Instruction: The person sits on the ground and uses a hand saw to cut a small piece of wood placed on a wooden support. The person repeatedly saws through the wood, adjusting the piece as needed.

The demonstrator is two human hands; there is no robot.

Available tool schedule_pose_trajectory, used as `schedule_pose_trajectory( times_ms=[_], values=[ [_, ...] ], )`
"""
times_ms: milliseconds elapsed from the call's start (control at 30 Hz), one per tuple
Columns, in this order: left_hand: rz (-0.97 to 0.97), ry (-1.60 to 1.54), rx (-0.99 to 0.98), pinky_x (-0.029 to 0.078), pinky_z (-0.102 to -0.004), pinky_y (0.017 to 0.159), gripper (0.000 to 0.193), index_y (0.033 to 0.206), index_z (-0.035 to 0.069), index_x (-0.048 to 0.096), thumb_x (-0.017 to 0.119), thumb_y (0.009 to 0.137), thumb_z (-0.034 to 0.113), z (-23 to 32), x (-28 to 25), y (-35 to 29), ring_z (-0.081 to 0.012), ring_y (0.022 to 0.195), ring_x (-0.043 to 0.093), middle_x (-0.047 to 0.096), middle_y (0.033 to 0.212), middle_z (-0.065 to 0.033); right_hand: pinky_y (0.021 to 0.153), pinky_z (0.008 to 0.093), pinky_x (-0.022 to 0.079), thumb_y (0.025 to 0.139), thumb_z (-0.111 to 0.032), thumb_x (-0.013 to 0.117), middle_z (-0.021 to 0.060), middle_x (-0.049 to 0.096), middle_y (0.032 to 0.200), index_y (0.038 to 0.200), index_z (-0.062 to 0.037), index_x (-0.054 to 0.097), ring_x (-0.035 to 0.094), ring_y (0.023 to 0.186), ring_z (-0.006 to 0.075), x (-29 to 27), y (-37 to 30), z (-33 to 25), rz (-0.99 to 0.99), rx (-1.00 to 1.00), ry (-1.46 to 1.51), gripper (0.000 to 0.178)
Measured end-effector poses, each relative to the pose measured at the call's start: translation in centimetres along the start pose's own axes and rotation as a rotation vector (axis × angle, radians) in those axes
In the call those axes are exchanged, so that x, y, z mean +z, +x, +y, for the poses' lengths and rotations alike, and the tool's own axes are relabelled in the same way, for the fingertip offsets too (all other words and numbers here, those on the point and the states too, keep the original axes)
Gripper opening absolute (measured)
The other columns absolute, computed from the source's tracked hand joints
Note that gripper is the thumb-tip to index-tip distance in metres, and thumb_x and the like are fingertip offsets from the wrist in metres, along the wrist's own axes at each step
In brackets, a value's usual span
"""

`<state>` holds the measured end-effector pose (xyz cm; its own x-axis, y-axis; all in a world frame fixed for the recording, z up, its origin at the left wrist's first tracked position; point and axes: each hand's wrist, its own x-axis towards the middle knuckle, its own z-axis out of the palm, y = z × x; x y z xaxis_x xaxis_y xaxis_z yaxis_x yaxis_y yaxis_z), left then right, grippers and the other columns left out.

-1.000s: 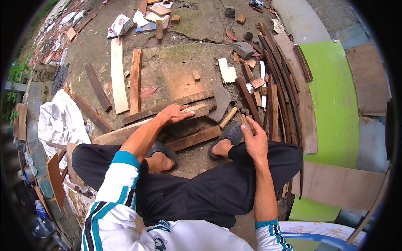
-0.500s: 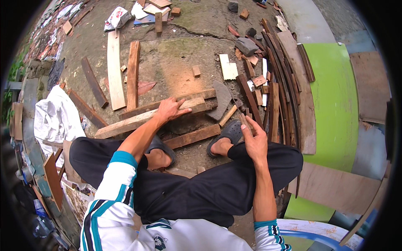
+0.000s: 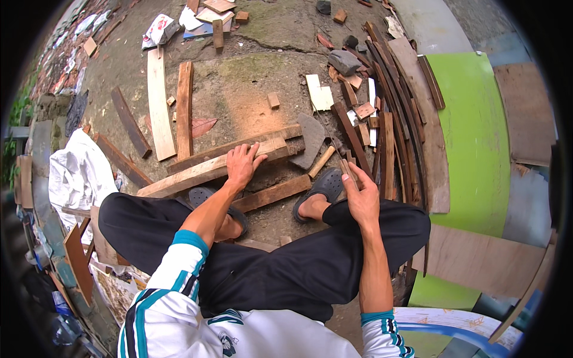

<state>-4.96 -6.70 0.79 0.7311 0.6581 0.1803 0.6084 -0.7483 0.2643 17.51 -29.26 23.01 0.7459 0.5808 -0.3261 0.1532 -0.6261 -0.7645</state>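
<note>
The left hand (image 3: pixel 242 166) is lying palm down over a pale beam (image 3: pixel 197 177), its fingers slightly spread and unclenched, while the right hand (image 3: pixel 364 200) is grasping the wooden handle of a thin tool (image 3: pixel 348 172) near the right knee. The beam is running slantwise in front of the shins, showing light wood with brownish streaks (its right end is looking squared off). Its far edge is running close alongside a darker plank (image 3: pixel 203 157); a brown board (image 3: pixel 271 195) is lying nearer the feet, ending beside the right shoe (image 3: pixel 325 190). Beyond, concrete (image 3: pixel 256 74) is stretching away, a small block (image 3: pixel 273 100) sitting on it, and long strips (image 3: pixel 388 155) are crowding the right side. Red print is showing on a white bag (image 3: pixel 158 30); a dark emblem (image 3: pixel 228 345) is marking the shirt (image 3: pixel 280 334).
</note>
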Motion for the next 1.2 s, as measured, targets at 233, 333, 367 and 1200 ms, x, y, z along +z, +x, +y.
schedule_pose_trajectory(
  times_ms=[233,333,367,1200],
  values=[
    [-0.051,-0.005,0.006,0.047,-0.0419,0.088,0.038,0.124,0.013,0.067,0.058,0.102,0.043,-0.4,-0.3,1.0,-0.0272,0.105,0.061,0.065,0.110,-0.0073,0.052,0.0225,0.041,0.100,-0.016,0.067,-0.0032,0.060,0.075,0.145,0.0007,0.056,0.050,0.058,0.0038,0.2,-1.7,-1.8,-0.112,0.121,0.248,0.049],
    [-0.171,-0.007,0.016,0.048,-0.0425,0.089,0.048,0.124,0.012,0.065,0.059,0.099,0.052,-2.0,-0.5,2.3,-0.0280,0.107,0.061,0.065,0.111,-0.0096,0.058,0.0221,0.044,0.095,-0.005,0.064,-0.0013,0.062,0.082,0.151,0.0022,0.049,0.052,0.062,0.0043,1.4,-4.0,-2.4,-0.194,0.087,0.356,0.058],
    [-0.202,-0.012,0.055,0.048,-0.0423,0.090,0.052,0.125,0.012,0.064,0.061,0.097,0.055,-1.8,-1.4,3.1,-0.0282,0.108,0.061,0.064,0.111,-0.0103,0.060,0.0224,0.045,0.093,-0.003,0.061,0.0015,0.064,0.090,0.152,0.0030,0.046,0.053,0.065,0.0050,1.8,-4.8,-2.1,-0.208,0.072,0.402,0.061],
    [-0.304,-0.142,-0.059,0.054,-0.0493,0.089,0.056,0.124,0.011,0.061,0.076,0.086,0.049,-3.9,-2.2,7.0,-0.0359,0.111,0.062,0.060,0.111,-0.0145,0.074,0.0260,0.053,0.096,-0.008,0.061,0.0054,0.073,0.086,0.139,0.0055,0.061,0.065,0.078,0.0085,7.2,-6.9,-4.4,-0.095,-0.199,-0.031,0.045]
  ],
)
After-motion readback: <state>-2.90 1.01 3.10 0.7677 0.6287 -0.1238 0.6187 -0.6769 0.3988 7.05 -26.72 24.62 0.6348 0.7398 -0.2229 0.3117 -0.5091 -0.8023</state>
